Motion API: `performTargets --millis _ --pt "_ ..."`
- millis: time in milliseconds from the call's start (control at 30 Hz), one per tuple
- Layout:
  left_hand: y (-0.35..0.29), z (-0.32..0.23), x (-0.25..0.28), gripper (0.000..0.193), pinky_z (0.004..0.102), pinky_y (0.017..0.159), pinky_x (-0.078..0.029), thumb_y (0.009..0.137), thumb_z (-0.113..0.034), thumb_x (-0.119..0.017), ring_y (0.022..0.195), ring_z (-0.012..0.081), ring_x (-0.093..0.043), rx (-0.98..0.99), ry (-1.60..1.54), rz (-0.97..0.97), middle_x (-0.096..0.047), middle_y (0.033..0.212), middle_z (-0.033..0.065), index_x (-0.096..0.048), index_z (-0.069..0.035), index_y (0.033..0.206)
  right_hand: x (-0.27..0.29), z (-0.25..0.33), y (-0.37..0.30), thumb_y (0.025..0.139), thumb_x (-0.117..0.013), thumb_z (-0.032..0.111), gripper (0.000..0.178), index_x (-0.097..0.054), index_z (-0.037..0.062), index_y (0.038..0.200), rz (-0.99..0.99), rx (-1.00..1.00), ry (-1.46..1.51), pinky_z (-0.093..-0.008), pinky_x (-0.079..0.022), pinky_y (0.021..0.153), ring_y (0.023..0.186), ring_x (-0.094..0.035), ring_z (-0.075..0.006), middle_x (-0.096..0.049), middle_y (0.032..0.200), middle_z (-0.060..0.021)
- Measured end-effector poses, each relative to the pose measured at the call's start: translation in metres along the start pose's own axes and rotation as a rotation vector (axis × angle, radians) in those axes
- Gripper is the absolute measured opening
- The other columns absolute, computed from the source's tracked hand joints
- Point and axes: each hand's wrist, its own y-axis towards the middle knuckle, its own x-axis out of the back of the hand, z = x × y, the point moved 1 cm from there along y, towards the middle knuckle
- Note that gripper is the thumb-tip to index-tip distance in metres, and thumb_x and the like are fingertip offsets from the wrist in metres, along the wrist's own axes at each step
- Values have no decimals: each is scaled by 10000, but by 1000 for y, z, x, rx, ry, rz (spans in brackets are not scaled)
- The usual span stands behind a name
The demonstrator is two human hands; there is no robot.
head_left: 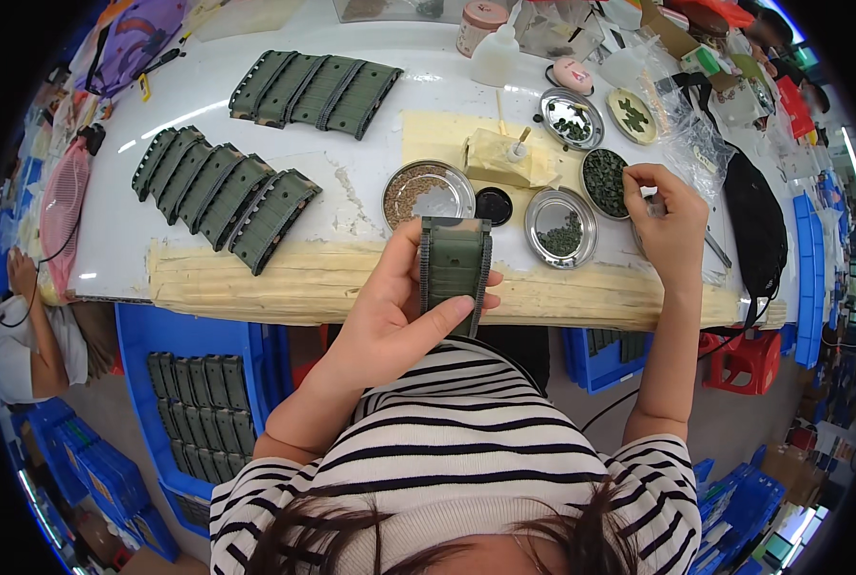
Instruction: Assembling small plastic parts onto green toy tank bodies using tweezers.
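My left hand (pixel 389 311) is closed around a dark green moulded plastic part (pixel 455 264) with ridged side edges and a camouflage-patterned end, held upright over the front edge of the table. Its thumb lies across the lower part. My right hand (pixel 670 222) hovers at the right, thumb and fingers pinched together, beside a round dish of small dark green pieces (pixel 603 180). Whatever sits in the pinch is too small to make out. Left of that dish stands a shallow metal dish (pixel 529 230) with more small green pieces (pixel 560 237) in it.
Two rows of similar green parts (pixel 315 93) (pixel 219 192) lie at the left. A tin of brown grains (pixel 413 187), a black lid (pixel 493 206) and a tape-covered block (pixel 495 161) stand mid-table. Blue crates (pixel 136 355) sit below; another person's arm (pixel 40 335) shows far left.
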Motion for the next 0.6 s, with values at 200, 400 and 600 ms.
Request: performTargets --millis 200,400,600 --pt "-3 0 -4 501 351 906 -494 896 50 -504 1029 228 -616 -31 112 -13 -582 1140 191 -273 -45 1331 8 53 -16 741 -704 -22 140 -673 14 873 137 -143 261 -199 -342 467 487 -420 -33 -603 634 -22" --pt "-4 0 -8 479 351 931 -480 895 51 -505 1053 220 -599 -33 133 26 -570 1166 175 -294 -43 1316 -12 102 -23 704 -729 -49 201 -655 30 874 108 115 491 -232 -380 477 579 -524 -118 -603 736 -55" --pt "-7 1 -7 468 349 949 -468 898 59 -496 1086 208 -579 -57 167 51 -544 1180 135 -302 -40 1312 -24 108 -21 683 -714 -55 237 -635 23 893 126 225 478 -286 -462 521 640 -579 -209 -597 846 -92"
